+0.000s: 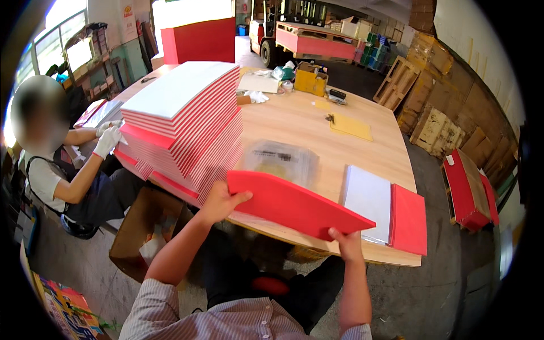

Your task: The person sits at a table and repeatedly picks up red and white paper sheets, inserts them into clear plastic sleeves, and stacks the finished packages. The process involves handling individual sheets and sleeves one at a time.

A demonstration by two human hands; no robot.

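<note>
I hold a flat, stiff red cover (pixel 297 205) tilted above the table's near edge. My left hand (pixel 218 203) grips its left end with the thumb on top. At the other end, my right hand (pixel 347 246) pinches the near edge close to the right corner. Just behind the cover lies a pile of clear plastic sleeves (pixel 283 158), partly hidden by it. To the right, a white sheet or page block (pixel 367 198) lies beside a red panel (pixel 409 220); whether they are joined I cannot tell. A tall stack of red-and-white layered books (pixel 198 136) rises beyond my left hand.
A co-worker in white gloves (pixel 106 141) sits left of the stack. On the wooden table (pixel 317 122) lie a yellow clipboard (pixel 351 126), a yellow box (pixel 310 79) and a black device (pixel 338 95). Below stands an open cardboard box (pixel 127 249). A forklift (pixel 266 37) is farther back.
</note>
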